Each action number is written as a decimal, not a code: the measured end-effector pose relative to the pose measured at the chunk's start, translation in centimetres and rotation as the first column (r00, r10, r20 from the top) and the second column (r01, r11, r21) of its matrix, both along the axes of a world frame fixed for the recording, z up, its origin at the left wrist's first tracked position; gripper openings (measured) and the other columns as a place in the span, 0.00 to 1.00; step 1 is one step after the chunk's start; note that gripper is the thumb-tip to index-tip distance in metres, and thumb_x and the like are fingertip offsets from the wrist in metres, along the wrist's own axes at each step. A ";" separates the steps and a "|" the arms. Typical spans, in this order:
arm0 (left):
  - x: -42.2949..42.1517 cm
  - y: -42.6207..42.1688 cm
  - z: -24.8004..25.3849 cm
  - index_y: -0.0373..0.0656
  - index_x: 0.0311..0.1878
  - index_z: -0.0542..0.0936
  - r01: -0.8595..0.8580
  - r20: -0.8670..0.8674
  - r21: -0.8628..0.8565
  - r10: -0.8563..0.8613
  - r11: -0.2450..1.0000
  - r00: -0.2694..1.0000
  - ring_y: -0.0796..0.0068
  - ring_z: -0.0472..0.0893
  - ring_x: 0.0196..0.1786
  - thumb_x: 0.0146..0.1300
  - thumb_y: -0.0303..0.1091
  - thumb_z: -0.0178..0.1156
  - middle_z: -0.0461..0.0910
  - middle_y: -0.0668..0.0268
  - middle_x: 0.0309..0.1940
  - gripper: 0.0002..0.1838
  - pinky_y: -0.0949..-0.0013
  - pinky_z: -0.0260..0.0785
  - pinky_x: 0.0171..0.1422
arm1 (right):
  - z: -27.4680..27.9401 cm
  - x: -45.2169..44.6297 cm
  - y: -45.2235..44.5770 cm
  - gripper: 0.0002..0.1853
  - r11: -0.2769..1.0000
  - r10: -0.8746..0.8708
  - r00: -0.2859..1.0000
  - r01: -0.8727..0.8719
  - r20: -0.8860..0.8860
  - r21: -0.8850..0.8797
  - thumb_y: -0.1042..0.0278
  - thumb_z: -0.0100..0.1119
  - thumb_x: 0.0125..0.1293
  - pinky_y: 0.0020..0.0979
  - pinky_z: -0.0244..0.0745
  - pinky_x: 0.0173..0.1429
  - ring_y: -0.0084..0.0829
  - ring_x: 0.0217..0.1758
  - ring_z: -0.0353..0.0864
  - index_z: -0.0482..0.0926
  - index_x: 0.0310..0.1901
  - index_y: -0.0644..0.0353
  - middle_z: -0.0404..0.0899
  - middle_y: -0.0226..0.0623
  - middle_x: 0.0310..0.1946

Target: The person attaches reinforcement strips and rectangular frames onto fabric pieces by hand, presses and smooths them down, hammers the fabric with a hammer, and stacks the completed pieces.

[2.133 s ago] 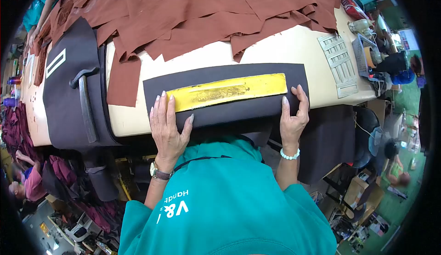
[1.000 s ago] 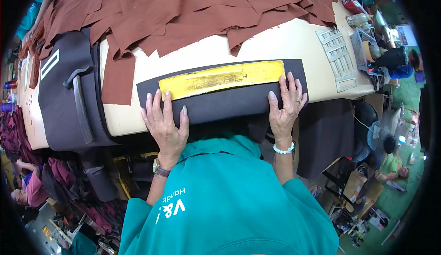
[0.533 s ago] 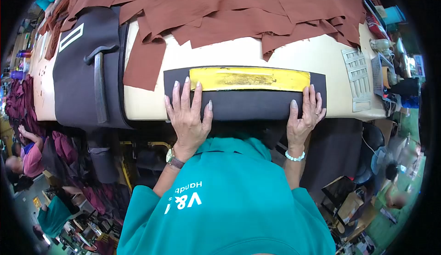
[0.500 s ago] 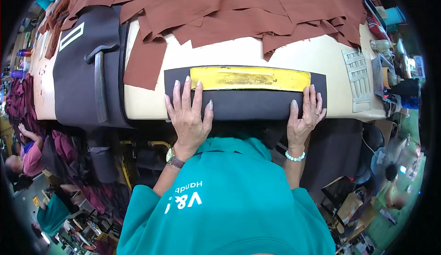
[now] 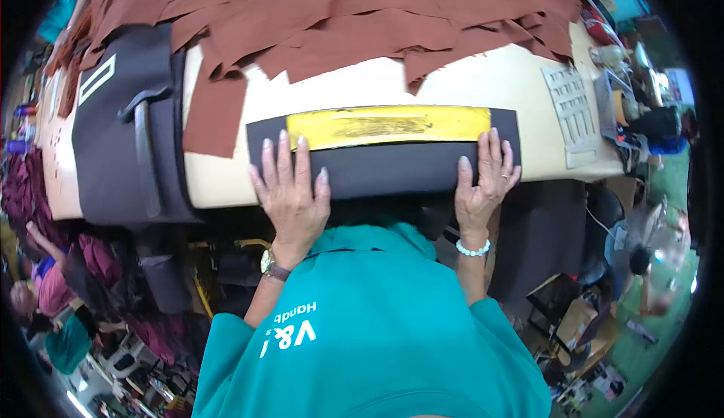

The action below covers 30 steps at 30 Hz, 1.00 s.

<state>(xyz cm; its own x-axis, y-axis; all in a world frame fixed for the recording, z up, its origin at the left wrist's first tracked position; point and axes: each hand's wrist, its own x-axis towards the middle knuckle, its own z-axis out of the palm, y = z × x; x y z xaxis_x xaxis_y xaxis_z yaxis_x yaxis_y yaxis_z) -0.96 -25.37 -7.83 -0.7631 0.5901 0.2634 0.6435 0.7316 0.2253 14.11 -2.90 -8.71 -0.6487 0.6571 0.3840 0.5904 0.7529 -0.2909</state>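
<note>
A dark rectangular panel (image 5: 385,171) lies along the near edge of the table, with a worn yellow strip (image 5: 388,125) across its upper part. My left hand (image 5: 292,205) rests flat on the panel's left end, fingers spread, some fingertips at the strip's left end. At the other end, my right hand (image 5: 481,192) lies with fingers stretched out, its fingertips by the strip's right end. Both palms face down and grasp nothing. To the left, a hammer (image 5: 148,154) lies on a dark sheet (image 5: 102,146) that hangs over the table edge.
Overlapping reddish-brown pieces (image 5: 339,11) cover the far side of the cream tabletop (image 5: 332,86). A pale slotted panel (image 5: 572,116) lies at the right. Beyond it are jars and trays. Other people are at the lower left, and dark material hangs below the table.
The view has shifted slightly, so the table and things on it appear farther left. My hands keep about the same place on the dark panel.
</note>
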 end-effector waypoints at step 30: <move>0.0 0.0 -0.3 0.43 0.65 0.68 0.019 -0.052 0.005 -0.019 1.000 0.998 0.52 0.56 0.72 0.62 0.40 0.52 0.61 0.56 0.68 0.28 0.45 0.40 0.72 | -0.3 0.0 0.0 0.27 1.000 -0.003 0.999 0.002 -0.044 -0.011 0.49 0.54 0.63 0.59 0.38 0.70 0.44 0.70 0.56 0.72 0.61 0.53 0.66 0.33 0.65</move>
<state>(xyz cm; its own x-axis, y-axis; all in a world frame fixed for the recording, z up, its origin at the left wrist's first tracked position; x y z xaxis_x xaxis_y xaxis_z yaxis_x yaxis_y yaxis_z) -0.98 -25.34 -8.13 -0.7369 0.6028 0.3059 0.6682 0.7180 0.1949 14.10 -2.94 -9.03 -0.6298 0.6630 0.4047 0.5786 0.7480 -0.3251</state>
